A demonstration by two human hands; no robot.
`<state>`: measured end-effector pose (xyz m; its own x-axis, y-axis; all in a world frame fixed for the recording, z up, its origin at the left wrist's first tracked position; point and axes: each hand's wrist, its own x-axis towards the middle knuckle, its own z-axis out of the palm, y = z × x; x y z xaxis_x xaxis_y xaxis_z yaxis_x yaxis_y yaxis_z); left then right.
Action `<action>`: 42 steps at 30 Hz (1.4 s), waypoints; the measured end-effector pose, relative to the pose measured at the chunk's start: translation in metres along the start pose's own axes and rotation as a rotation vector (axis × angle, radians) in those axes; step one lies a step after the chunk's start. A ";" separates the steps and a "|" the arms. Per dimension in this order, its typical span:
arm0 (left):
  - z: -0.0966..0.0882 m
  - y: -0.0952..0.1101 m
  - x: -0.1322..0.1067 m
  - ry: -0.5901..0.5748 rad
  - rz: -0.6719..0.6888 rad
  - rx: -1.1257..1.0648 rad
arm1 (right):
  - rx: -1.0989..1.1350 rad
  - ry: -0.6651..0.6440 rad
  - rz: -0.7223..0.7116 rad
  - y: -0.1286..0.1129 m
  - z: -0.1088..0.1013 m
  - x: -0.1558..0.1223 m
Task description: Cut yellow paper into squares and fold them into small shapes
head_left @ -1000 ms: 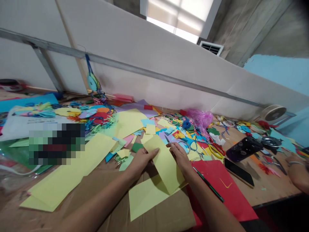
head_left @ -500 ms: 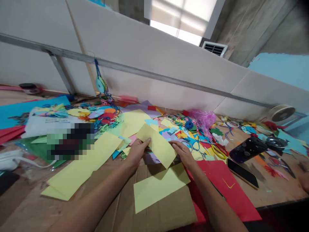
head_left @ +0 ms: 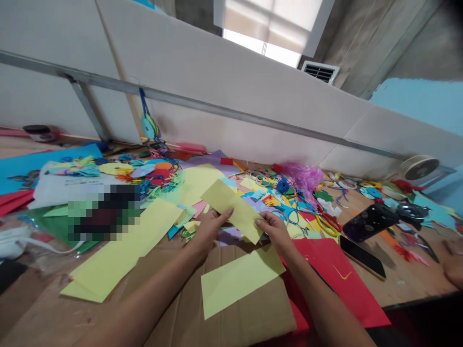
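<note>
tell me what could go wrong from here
The yellow paper strip is pinched between the left hand and right hand, so it could crease if pulled unevenly. It looks much like the yellow sheet on the cardboard, so they might get mixed up. The yellow-handled scissors lie among scraps, where a reaching hand could catch them.

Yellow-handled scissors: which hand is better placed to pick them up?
Right, probably. The right hand is holding the yellow paper strip on the side toward the yellow-handled scissors. The left hand is farther off, with the strip between it and them.
</note>
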<state>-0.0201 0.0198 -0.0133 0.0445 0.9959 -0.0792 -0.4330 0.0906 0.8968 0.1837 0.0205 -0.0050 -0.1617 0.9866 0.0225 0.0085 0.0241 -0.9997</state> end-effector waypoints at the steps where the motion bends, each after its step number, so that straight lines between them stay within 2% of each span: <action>1: 0.002 0.000 -0.003 -0.051 -0.047 0.041 | -0.004 -0.001 -0.006 0.000 0.001 0.000; 4: 0.006 -0.004 -0.011 -0.098 -0.124 0.127 | -0.052 -0.038 -0.016 0.001 0.002 0.000; 7: 0.005 -0.009 -0.011 -0.027 -0.118 0.106 | -0.110 -0.009 -0.068 -0.001 0.000 -0.001; 11: -0.001 -0.012 -0.003 0.095 -0.118 0.052 | -0.193 0.059 -0.234 -0.007 -0.005 -0.003; 14: -0.001 -0.013 -0.002 0.101 -0.163 -0.001 | -0.344 -0.033 -0.377 -0.009 -0.005 -0.006; 16: 0.001 -0.012 -0.005 0.060 -0.179 -0.044 | -0.448 -0.085 -0.406 -0.007 -0.002 -0.007; 19: 0.006 -0.012 -0.012 0.000 -0.167 -0.053 | -0.498 -0.090 -0.371 -0.004 0.001 -0.007; 24: 0.010 -0.010 -0.018 -0.026 -0.134 0.037 | -0.336 -0.013 -0.366 -0.005 0.003 -0.005; 30: 0.015 -0.009 -0.024 -0.110 -0.231 0.071 | -0.224 0.105 -0.237 0.000 0.005 -0.004; 34: 0.018 -0.008 -0.027 -0.153 -0.250 0.058 | -0.173 0.152 -0.176 0.004 0.007 -0.004; 42: 0.022 -0.002 -0.032 -0.136 -0.269 0.212 | -0.160 0.203 -0.174 -0.001 0.014 -0.008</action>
<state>-0.0008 -0.0126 -0.0029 0.2571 0.9253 -0.2788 -0.1934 0.3320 0.9232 0.1717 0.0099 -0.0047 0.0260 0.9771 0.2113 0.1559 0.2048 -0.9663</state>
